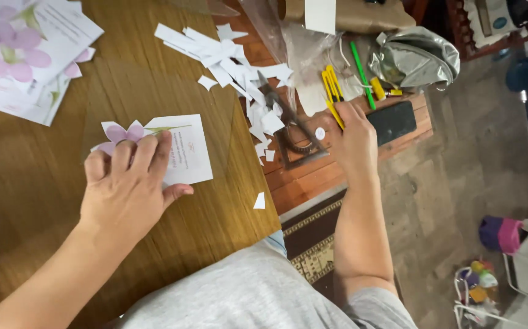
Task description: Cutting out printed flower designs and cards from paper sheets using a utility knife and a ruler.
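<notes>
2 hands work apart around the wooden table (44, 201). At the table's middle, the left hand (127, 189) presses flat, fingers spread, on a white paper sheet with a purple flower cutout (178, 146). Off the table's right edge, the right hand (352, 137) closes its fingers on a yellow cutter (332, 91). Between that edge and the right hand lie scissors (288, 119) among white paper scraps (227, 61). More flower prints (20, 55) sit at the table's far left corner.
</notes>
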